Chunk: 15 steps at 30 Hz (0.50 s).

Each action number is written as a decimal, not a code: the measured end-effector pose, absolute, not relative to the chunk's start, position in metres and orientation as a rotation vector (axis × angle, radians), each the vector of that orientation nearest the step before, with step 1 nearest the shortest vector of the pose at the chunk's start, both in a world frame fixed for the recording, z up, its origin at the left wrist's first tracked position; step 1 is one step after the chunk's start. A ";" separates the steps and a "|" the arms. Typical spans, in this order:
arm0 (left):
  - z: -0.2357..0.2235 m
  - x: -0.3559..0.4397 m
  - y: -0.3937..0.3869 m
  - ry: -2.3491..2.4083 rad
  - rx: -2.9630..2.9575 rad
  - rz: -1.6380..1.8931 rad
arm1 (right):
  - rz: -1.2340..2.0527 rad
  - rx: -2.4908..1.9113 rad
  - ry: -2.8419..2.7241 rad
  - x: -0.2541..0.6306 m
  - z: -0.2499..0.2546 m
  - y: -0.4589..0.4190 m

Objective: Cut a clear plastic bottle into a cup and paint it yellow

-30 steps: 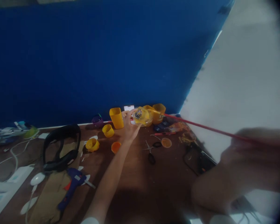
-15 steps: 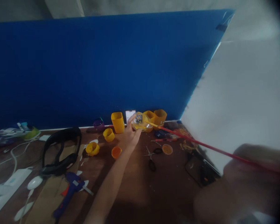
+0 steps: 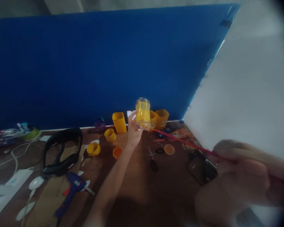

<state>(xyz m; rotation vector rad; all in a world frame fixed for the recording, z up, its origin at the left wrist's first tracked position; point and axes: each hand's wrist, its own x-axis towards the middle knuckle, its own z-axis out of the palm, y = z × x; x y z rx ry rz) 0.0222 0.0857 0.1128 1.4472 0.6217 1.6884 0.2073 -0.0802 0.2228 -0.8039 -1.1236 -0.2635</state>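
Observation:
My left hand point(image 3: 133, 130) is wrapped round a clear plastic bottle point(image 3: 143, 110), lifted above the back of the table. Yellow paint coats much of the bottle's inside, and its lower end faces me. Close to the camera on the right, my blurred right hand point(image 3: 241, 170) is closed on a long thin red stick point(image 3: 184, 138). The stick runs leftward to the bottle's lower end; its far tip is hidden there. Behind the bottle stand two yellow cups point(image 3: 162, 118) and a phone point(image 3: 130, 114), partly covered.
On the brown table point(image 3: 134, 183) lie scissors point(image 3: 152, 157), an orange lid point(image 3: 169, 149), several small yellow containers point(image 3: 94, 149), an orange cup point(image 3: 117, 153), a blue glue gun point(image 3: 72, 192) and a black headset point(image 3: 61, 151). A blue panel point(image 3: 97, 63) rises behind.
The bottle has tipped so that its side shows and its rounded end points upward. My right hand has moved forward and left, with the stick reaching less far out of it.

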 end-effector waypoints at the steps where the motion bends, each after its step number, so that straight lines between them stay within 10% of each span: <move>1: 0.113 0.022 0.086 0.615 1.455 1.685 | -0.283 -0.779 -1.135 0.209 0.223 -0.078; 15: 0.128 0.018 0.077 0.556 1.127 1.552 | -0.379 -0.605 -1.520 0.220 0.218 -0.059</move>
